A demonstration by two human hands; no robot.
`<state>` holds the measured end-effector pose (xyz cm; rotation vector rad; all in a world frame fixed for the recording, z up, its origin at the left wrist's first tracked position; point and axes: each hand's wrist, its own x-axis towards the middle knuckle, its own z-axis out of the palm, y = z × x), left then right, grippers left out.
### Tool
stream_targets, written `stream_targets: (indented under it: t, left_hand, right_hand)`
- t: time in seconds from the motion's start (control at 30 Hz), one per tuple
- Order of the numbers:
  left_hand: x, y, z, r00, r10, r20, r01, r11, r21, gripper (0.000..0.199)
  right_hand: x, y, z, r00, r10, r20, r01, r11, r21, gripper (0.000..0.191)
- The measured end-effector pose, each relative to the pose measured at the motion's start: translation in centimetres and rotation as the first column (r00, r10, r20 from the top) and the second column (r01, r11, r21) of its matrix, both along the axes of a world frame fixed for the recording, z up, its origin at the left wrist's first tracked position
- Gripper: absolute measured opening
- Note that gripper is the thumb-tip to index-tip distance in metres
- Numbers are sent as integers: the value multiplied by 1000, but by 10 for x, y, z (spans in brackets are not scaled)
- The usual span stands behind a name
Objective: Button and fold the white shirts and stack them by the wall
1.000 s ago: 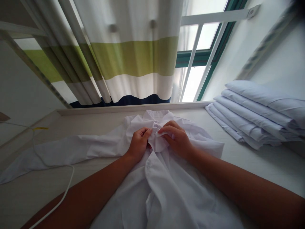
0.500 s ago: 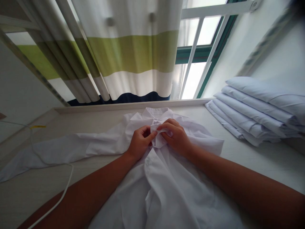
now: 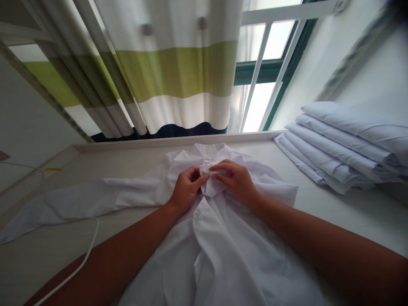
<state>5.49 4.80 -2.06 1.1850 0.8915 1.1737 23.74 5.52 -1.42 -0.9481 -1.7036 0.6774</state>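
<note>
A white shirt (image 3: 223,238) lies on the pale surface, its collar at the far side and one sleeve stretched out to the left. Below the collar, my left hand (image 3: 188,187) pinches the front edge of the cloth between thumb and fingers. My right hand (image 3: 234,178) is closed on the same gathered part from the right, its thumb and fingertips close to the left thumb. The front of the shirt hangs loosely parted nearer to me. Any button between the fingertips is too small to make out.
Folded white garments (image 3: 347,148) are stacked at the right. A white cable (image 3: 92,242) crosses the left sleeve and passes over my left forearm. Behind the surface's raised edge (image 3: 153,142) hang striped curtains (image 3: 178,72), beside a barred window.
The fingers of my right hand have shifted slightly, with the thumb now nearer the left thumb. Both hands remain on the shirt front.
</note>
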Motion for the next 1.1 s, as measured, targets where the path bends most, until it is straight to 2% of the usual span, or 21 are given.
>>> stream_targets:
  t: [0.27,0.4,0.6,0.87,1.1]
  left_hand:
    - [0,1,-4,993,56,-105,-48,996,80,28]
    - [0,0,-2,992,74,-107,-63,993,102,27]
    - [0,0,-2,992,80,-97,-70,992,105,27]
    - [0,-2,1,985,72,-154,-49,988,147,27]
    - [2,-3,2,982,100,-160,-74,984,162,27]
  right_hand:
    - [-5,-1,-3,992,-120,29,121,992,-44,12]
    - [-6,-2,-3,989,-144,31,144,990,-8,14]
    - [-6,-3,-4,982,-176,71,179,983,-29,16]
    - [-7,-6,0,998,-62,-1,62,998,2,6]
    - [-7,-6,-2,1000,20,18,-21,998,55,11]
